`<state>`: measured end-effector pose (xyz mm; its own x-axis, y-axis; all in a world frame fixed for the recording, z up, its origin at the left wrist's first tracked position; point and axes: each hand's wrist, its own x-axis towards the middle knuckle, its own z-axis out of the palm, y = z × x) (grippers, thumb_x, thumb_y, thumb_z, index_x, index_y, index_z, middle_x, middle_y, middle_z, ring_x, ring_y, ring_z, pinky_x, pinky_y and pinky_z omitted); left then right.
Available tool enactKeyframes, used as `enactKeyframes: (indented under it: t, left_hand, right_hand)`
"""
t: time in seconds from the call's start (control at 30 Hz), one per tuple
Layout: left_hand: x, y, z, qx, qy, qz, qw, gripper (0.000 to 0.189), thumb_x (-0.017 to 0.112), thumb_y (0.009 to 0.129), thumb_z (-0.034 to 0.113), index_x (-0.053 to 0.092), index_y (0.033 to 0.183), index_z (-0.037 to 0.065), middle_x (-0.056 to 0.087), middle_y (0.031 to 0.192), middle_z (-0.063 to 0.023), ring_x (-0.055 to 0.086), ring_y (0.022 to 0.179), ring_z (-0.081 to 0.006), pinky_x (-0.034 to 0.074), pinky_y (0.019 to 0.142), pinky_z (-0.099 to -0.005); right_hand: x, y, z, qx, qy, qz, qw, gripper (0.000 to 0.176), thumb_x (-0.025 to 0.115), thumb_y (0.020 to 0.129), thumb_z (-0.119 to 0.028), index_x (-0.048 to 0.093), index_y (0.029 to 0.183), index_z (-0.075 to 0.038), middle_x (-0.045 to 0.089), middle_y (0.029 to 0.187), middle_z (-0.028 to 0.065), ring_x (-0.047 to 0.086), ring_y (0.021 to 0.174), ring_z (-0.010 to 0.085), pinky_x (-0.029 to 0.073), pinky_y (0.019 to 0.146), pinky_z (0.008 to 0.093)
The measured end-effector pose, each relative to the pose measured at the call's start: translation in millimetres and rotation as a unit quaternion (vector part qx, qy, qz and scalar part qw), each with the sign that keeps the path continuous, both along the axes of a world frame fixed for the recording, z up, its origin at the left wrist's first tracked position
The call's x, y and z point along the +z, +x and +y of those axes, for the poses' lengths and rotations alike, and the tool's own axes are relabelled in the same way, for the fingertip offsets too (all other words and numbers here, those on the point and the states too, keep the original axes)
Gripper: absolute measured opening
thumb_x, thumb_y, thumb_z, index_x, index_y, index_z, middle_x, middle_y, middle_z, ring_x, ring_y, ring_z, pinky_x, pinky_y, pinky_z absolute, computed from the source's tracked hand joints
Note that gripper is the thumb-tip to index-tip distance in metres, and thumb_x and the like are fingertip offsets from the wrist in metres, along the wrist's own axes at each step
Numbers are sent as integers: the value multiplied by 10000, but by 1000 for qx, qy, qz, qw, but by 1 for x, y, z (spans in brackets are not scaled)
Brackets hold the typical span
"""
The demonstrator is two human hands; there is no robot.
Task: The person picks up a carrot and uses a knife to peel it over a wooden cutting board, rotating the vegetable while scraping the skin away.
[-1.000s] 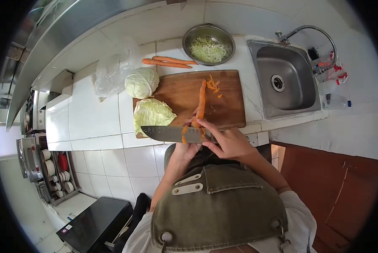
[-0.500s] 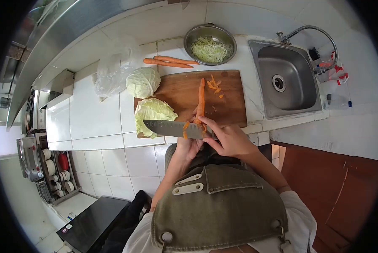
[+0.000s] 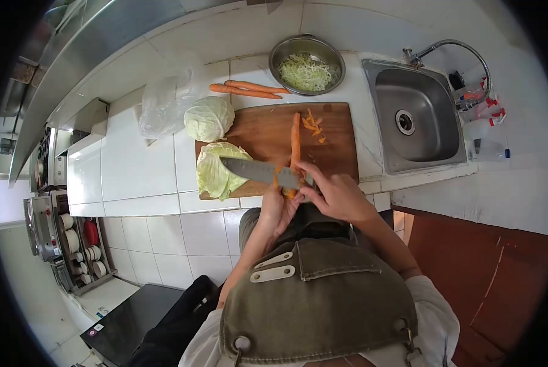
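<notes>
Knife (image 3: 258, 171) now tilted, seemingly farther up carrot (image 3: 295, 137).

Left hand (image 3: 276, 211) fingers curled closed, forearm angled forward from torso. Right hand (image 3: 340, 197) fisted, knuckles up, just beside left.

I'm looking down at a white-tiled worktop (image 3: 133, 165) with a steel sink (image 3: 424, 144) sunk into its right end. A wooden cutting board (image 3: 255, 131) lies near the front edge, and behind it sit two whole carrots (image 3: 249, 90) side by side and a steel bowl (image 3: 307, 38) of shredded cabbage. Left of the board I make out a cabbage half (image 3: 208, 118) touching the board's corner, with a crumpled clear plastic bag (image 3: 164, 101) just beside it.
</notes>
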<state>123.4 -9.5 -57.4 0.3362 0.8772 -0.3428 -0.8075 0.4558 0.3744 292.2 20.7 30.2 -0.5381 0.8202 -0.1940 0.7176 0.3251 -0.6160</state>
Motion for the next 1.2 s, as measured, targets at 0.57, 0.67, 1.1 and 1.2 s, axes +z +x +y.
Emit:
enactKeyframes:
  t: [0.57, 0.67, 1.1, 1.2]
  left_hand:
    - [27, 5, 7, 21, 12, 38, 999, 434, 377, 1009, 239, 336, 1411, 81, 525, 1206, -89, 584, 916, -142, 537, 715, -264]
    - [51, 8, 9, 16, 11, 73, 997, 418, 355, 1012, 221, 341, 1408, 87, 539, 1113, -77, 564, 851, -130, 493, 674, -243]
    - [-13, -1, -3, -22, -28, 3, 999, 395, 318, 1015, 294, 417, 1317, 60, 549, 991, -67, 508, 724, -132, 435, 609, -255]
    - [22, 5, 3, 41, -57, 60, 996, 360, 295, 1013, 260, 439, 1262, 43, 550, 975, -66, 493, 704, -130, 433, 605, -256]
  right_hand:
    - [-9, 0, -5, 17, 37, 19, 999, 567, 573, 892, -299, 358, 1384, -117, 611, 617, 144, 606, 554, 366, 480, 535, 460]
    - [-12, 1, -7, 38, 97, 88, 991, 585, 580, 901, -280, 334, 1411, -134, 587, 593, 156, 591, 541, 375, 450, 510, 458]
    - [-22, 2, 4, -6, 33, 32, 999, 552, 555, 916, -300, 352, 1395, -113, 559, 544, 154, 574, 509, 375, 441, 499, 467]
    - [-19, 3, -3, 4, 31, 56, 998, 542, 545, 919, -329, 371, 1380, -104, 558, 527, 148, 576, 499, 372, 457, 499, 469]
